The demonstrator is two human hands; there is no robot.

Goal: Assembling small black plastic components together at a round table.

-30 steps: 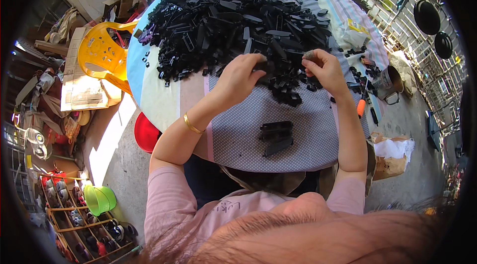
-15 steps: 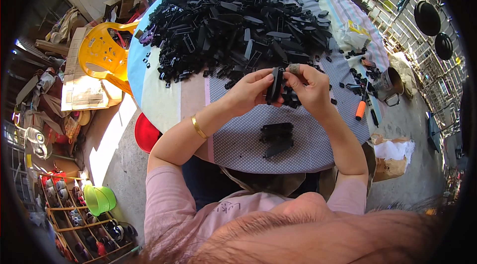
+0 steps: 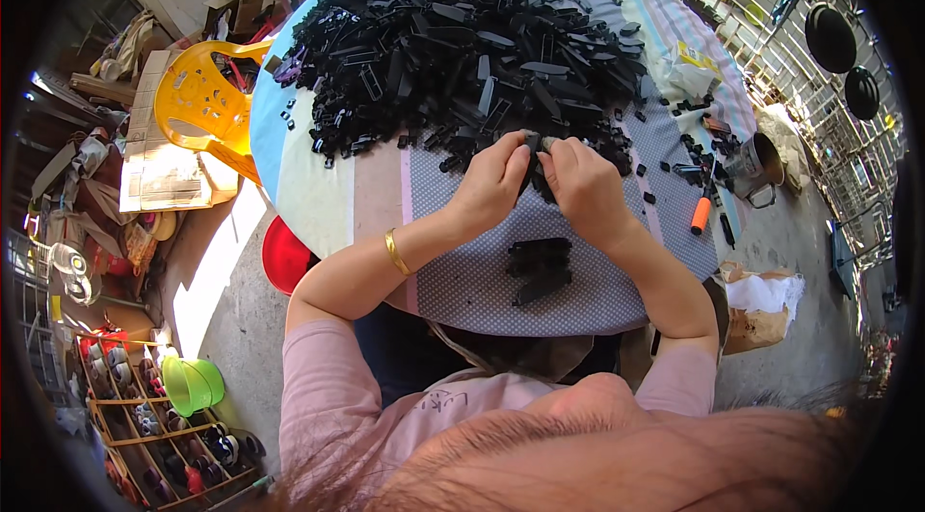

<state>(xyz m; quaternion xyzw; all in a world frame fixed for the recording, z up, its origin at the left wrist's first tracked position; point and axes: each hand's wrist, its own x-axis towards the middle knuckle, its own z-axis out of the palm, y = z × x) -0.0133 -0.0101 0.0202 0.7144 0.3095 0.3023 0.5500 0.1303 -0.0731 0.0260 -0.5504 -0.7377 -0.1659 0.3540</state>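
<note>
Both my hands meet over the near half of the round table, gripping one long black plastic part [image 3: 529,175] between them. My left hand [image 3: 489,183] has its fingers closed round the part's left side, thumb near the top. From the other side my right hand [image 3: 585,181] pinches it, with a greyish wrap on a finger. Most of the part is hidden by my fingers. Closer to me, a few black parts [image 3: 540,271] lie grouped on the dotted cloth. Just beyond my hands begins a large heap of black plastic parts [image 3: 462,40].
At the right lie an orange-handled tool [image 3: 700,215], a metal mug [image 3: 754,170] on its side and small black pieces. A yellow chair [image 3: 202,103] stands left of the table [image 3: 308,189], above a red stool [image 3: 285,257]. A paper bag [image 3: 756,319] rests on the floor at right.
My hands have drawn closer together and turned over the black part, so less of it shows. The grouped parts on the cloth stay where they were.
</note>
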